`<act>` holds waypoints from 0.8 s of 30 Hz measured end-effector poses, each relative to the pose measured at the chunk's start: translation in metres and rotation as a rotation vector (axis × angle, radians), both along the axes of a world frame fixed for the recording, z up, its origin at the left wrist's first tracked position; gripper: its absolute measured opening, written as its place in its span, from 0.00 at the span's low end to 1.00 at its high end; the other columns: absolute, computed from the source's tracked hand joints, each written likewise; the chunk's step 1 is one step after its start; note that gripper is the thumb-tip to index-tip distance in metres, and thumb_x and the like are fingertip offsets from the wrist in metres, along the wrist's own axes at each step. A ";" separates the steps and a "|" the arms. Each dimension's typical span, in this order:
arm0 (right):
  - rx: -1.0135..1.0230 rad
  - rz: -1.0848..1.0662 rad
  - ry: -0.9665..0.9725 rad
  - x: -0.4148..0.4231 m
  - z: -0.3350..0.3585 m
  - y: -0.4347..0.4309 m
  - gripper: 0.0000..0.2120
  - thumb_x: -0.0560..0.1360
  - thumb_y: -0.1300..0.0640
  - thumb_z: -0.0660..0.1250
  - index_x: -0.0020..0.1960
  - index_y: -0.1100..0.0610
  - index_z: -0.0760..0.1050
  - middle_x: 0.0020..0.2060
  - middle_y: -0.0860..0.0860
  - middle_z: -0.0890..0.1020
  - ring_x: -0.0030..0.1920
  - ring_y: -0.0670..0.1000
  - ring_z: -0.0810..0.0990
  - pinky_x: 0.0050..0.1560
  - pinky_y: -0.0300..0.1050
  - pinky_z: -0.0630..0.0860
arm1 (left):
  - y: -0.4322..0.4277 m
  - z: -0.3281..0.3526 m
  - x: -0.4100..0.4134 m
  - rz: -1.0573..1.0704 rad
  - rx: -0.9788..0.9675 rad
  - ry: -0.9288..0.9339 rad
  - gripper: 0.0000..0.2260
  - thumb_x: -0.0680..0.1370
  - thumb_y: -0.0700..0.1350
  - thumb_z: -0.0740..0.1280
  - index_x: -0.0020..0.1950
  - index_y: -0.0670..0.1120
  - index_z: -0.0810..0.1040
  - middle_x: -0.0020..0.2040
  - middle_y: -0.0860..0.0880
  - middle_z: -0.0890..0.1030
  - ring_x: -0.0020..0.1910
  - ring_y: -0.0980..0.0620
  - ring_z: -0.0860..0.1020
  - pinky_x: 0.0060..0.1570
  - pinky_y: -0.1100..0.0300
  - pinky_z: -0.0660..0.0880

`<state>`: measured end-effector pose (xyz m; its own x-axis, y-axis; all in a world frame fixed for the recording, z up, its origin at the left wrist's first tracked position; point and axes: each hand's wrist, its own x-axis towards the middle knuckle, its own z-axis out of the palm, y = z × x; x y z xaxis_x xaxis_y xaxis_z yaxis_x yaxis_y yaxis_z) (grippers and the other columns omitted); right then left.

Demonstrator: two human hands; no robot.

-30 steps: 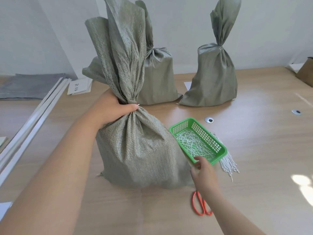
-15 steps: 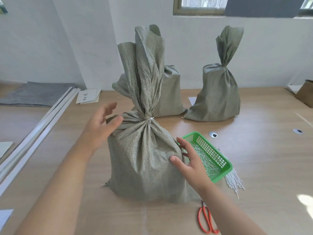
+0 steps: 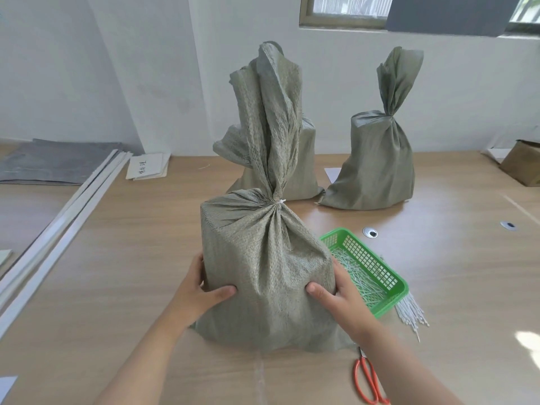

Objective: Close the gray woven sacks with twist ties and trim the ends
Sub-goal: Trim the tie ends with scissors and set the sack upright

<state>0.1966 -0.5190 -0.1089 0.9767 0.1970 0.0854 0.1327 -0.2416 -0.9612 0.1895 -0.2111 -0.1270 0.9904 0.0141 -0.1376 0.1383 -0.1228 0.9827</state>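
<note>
A gray woven sack (image 3: 263, 258) stands upright on the wooden table right in front of me. Its neck is gathered and bound with a white twist tie (image 3: 281, 202). My left hand (image 3: 198, 293) grips the sack's lower left side, thumb on the front and fingers hidden behind. On the lower right side my right hand (image 3: 342, 299) holds it the same way. Two more tied gray sacks (image 3: 301, 171) (image 3: 377, 171) stand further back. Orange-handled scissors (image 3: 369, 381) lie on the table by my right forearm.
A green plastic basket (image 3: 391, 299) holding white twist ties sits right of the sack, with a bundle of loose ties (image 3: 412, 311) beside it. White strips (image 3: 58, 229) and papers (image 3: 149, 169) lie at the left. A cardboard box (image 3: 523, 165) sits far right.
My left hand let go of the sack's neck and dropped to its lower left side. My right hand left the basket and took the sack's lower right side. The camera view lifted.
</note>
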 end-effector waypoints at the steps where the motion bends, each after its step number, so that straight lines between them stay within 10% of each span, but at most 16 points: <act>1: 0.007 -0.019 -0.013 0.000 0.000 0.004 0.31 0.68 0.35 0.74 0.69 0.40 0.73 0.69 0.48 0.74 0.72 0.53 0.70 0.71 0.65 0.66 | -0.001 -0.001 0.002 0.015 -0.002 -0.005 0.55 0.47 0.66 0.84 0.70 0.53 0.69 0.64 0.53 0.80 0.62 0.59 0.78 0.56 0.61 0.76; 24: 0.323 0.075 0.004 -0.019 0.080 -0.072 0.17 0.71 0.45 0.73 0.59 0.47 0.79 0.55 0.49 0.85 0.57 0.50 0.83 0.56 0.48 0.80 | -0.106 0.084 -0.035 0.265 0.092 -0.190 0.41 0.56 0.61 0.77 0.67 0.57 0.71 0.60 0.58 0.80 0.53 0.68 0.79 0.53 0.59 0.76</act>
